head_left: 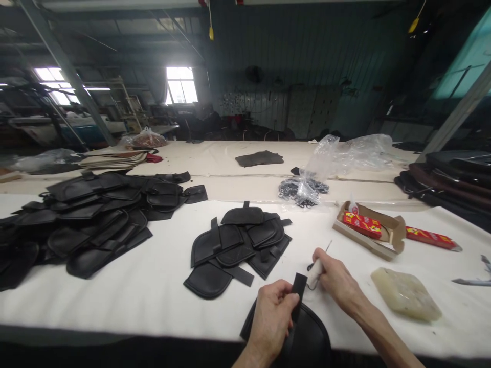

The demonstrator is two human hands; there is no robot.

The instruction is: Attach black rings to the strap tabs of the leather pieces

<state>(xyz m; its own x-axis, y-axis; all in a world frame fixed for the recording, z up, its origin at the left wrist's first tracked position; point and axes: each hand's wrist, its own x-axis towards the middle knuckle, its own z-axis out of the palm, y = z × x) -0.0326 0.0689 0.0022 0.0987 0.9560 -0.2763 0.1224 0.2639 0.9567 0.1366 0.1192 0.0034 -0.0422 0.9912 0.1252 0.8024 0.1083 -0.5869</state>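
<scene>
My left hand is closed on a black leather piece at the table's front edge, pinching its short strap upright. My right hand is closed around a small pale-handled tool with a thin metal tip, held right beside the strap. Just beyond my hands lies a small heap of similar black leather pieces with straps.
A large pile of black leather pieces covers the left of the white table. To the right lie a pale waxy block, an open cardboard box with red tubes, a bag of black rings and dark stacked material.
</scene>
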